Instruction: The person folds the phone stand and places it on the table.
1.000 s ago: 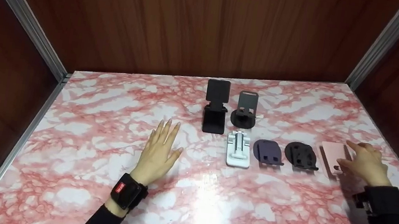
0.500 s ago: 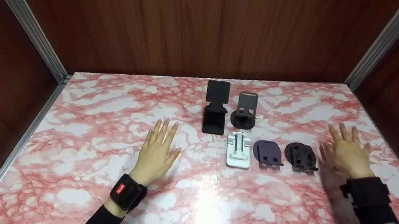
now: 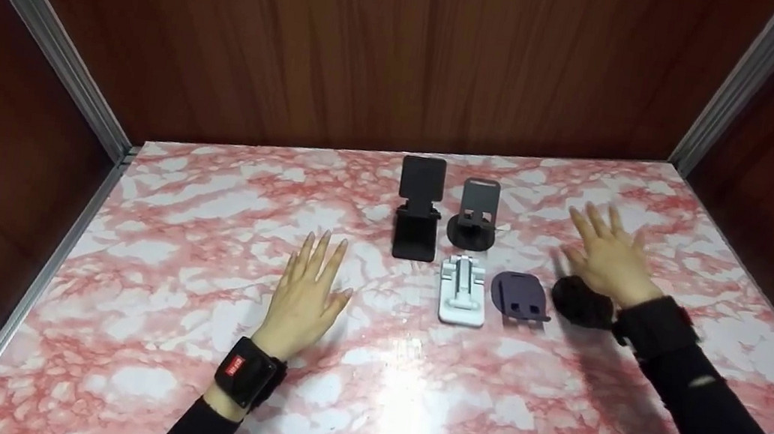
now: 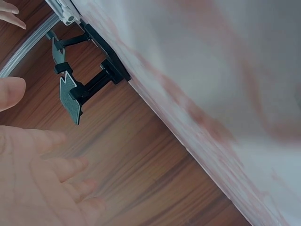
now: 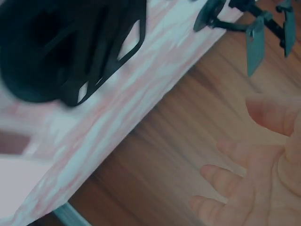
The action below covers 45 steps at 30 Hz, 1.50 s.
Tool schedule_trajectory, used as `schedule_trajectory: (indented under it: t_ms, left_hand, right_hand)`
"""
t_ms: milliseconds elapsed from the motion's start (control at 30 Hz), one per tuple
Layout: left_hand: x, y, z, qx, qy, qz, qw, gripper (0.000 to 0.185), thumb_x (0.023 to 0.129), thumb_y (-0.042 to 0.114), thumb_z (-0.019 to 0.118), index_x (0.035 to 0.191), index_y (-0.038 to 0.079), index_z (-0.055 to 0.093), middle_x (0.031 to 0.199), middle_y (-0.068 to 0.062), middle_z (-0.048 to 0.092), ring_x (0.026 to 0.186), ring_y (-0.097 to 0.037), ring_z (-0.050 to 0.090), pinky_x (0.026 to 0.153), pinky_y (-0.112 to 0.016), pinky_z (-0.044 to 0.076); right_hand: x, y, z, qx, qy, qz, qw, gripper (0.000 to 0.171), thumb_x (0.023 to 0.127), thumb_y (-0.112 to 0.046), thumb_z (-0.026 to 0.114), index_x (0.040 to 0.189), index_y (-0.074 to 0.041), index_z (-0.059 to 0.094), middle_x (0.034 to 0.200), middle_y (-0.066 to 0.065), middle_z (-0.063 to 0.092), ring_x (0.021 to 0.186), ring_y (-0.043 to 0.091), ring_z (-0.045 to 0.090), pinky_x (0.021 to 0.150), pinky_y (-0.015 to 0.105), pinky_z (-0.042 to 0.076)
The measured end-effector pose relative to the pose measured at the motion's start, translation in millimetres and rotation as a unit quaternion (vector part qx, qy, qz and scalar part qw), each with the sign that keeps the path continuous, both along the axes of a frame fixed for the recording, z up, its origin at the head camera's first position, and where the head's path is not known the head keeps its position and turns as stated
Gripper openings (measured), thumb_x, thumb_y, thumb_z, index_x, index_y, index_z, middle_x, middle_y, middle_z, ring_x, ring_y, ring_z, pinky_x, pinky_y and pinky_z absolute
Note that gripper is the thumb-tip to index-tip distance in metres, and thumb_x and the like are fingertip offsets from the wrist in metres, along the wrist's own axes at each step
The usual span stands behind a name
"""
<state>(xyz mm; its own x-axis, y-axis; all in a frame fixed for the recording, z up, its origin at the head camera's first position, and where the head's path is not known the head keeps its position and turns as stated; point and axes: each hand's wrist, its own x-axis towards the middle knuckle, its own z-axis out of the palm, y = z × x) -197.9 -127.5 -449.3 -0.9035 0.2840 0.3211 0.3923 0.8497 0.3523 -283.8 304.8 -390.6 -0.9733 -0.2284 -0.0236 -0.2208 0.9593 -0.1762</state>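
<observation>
Over on the left, the left hand (image 3: 306, 295) is lying flat on the pink marble tabletop (image 3: 181, 279), fingers straight and close together, holding nothing. Moving right, two phone stands are standing propped open at the back: a black stand (image 3: 418, 208) and just beside it a grey stand with a round base (image 3: 475, 214). In front of them a white folded stand (image 3: 461, 289) and a purple folded stand (image 3: 519, 295) are lying flat in a row. Next comes the black round folded stand (image 3: 581, 302), partly hidden under the right wrist. The right hand (image 3: 608, 257) is hovering just past it, fingers spread wide, gripping nothing.

That round stand looks like light, rigid plastic, probably a bit slick on the glossy top, so I'd guess pinching it by the rim edges works better than pressing on the hinged plate. From the right wrist view it's blurry, so I can't tell how the hinge sits.
</observation>
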Motion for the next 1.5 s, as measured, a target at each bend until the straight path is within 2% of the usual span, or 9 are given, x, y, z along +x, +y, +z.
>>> schedule_trajectory:
  t_ms: [267,500,633,867,933,1100,1200,1367,1500]
  left_hand:
    - [-0.1,-0.7,-2.6,0.004,0.000,-0.014,0.9999,0.065,0.099,0.030,0.054,0.154,0.004,0.031,0.162,-0.024,0.020,0.150,-0.045,0.013,0.120,-0.063,0.018]
    - [0.1,-0.3,-3.0,-0.001,-0.006,-0.014,0.9999,0.066,0.100,0.031,0.054,0.155,0.005,0.028,0.163,-0.023,0.019,0.151,-0.043,0.011,0.120,-0.063,0.017]
    - [0.9,0.9,-3.4,-0.007,-0.016,-0.016,0.9997,0.067,0.100,0.031,0.054,0.156,0.006,0.026,0.163,-0.023,0.017,0.152,-0.043,0.009,0.121,-0.062,0.015]
    - [2.1,2.1,-2.7,-0.005,-0.020,-0.024,0.9995,0.067,0.100,0.031,0.053,0.156,0.006,0.025,0.163,-0.023,0.016,0.153,-0.041,0.007,0.122,-0.061,0.013]
    - [2.1,2.2,-3.1,-0.003,-0.023,-0.026,0.9994,0.066,0.101,0.031,0.053,0.156,0.006,0.026,0.163,-0.023,0.016,0.153,-0.041,0.006,0.122,-0.061,0.012]
    - [2.5,1.6,-3.5,-0.001,-0.025,-0.026,0.9993,0.066,0.101,0.031,0.053,0.156,0.006,0.026,0.163,-0.024,0.016,0.153,-0.041,0.006,0.123,-0.060,0.011]
    - [2.7,1.5,-3.4,0.001,-0.024,-0.028,0.9993,0.066,0.100,0.030,0.053,0.155,0.005,0.027,0.163,-0.024,0.016,0.152,-0.042,0.007,0.122,-0.061,0.012]
    - [3.5,1.6,-3.5,-0.003,-0.031,-0.033,0.9990,0.066,0.102,0.032,0.050,0.156,0.005,0.024,0.163,-0.025,0.015,0.152,-0.043,0.006,0.123,-0.061,0.011]
    - [3.2,1.7,-4.2,-0.001,-0.030,-0.033,0.9990,0.066,0.102,0.032,0.050,0.156,0.004,0.025,0.163,-0.025,0.015,0.152,-0.042,0.006,0.123,-0.060,0.012]
  right_hand:
    - [-20.5,-34.6,1.2,-0.034,-0.028,0.021,0.999,0.069,0.106,-0.039,0.037,0.158,-0.003,0.010,0.163,0.026,0.008,0.149,0.051,-0.002,0.111,0.079,0.000]
    - [-39.8,-52.7,4.9,-0.132,-0.085,0.057,0.986,0.069,0.106,-0.036,0.036,0.156,0.005,0.010,0.160,0.033,0.009,0.147,0.054,-0.001,0.118,0.069,0.004]
    - [-48.2,-60.1,5.6,-0.247,-0.162,0.046,0.954,0.071,0.107,-0.037,0.034,0.156,0.004,0.003,0.162,0.031,0.005,0.150,0.048,0.000,0.123,0.059,0.007]
    - [-60.9,-71.0,-5.1,-0.462,-0.249,0.012,0.851,0.070,0.107,-0.023,0.037,0.155,0.006,-0.005,0.162,0.031,0.002,0.149,0.046,0.011,0.123,0.058,0.015]
    - [-62.1,-75.7,-9.0,-0.493,-0.253,-0.003,0.832,0.066,0.107,-0.020,0.038,0.154,0.008,0.000,0.159,0.033,0.012,0.145,0.044,0.024,0.122,0.054,0.023]
    - [-63.5,-89.1,-16.7,-0.517,-0.227,-0.050,0.824,0.056,0.105,-0.014,0.043,0.149,0.010,0.019,0.124,0.016,0.047,0.106,0.017,0.058,0.101,0.033,0.050]
    - [-64.3,-95.1,-18.8,-0.539,-0.195,-0.066,0.817,0.044,0.102,-0.006,0.047,0.138,0.014,0.032,0.102,0.006,0.054,0.083,0.007,0.062,0.087,0.025,0.057]
    - [-67.9,-99.0,-20.8,-0.550,-0.143,-0.075,0.819,0.006,0.096,0.005,0.053,0.100,0.010,0.051,0.077,0.000,0.061,0.064,0.004,0.064,0.069,0.023,0.061]
    - [-69.4,-97.6,-22.8,-0.567,-0.144,-0.079,0.807,0.009,0.094,0.007,0.056,0.088,0.003,0.052,0.069,-0.002,0.064,0.058,0.006,0.066,0.060,0.023,0.061]
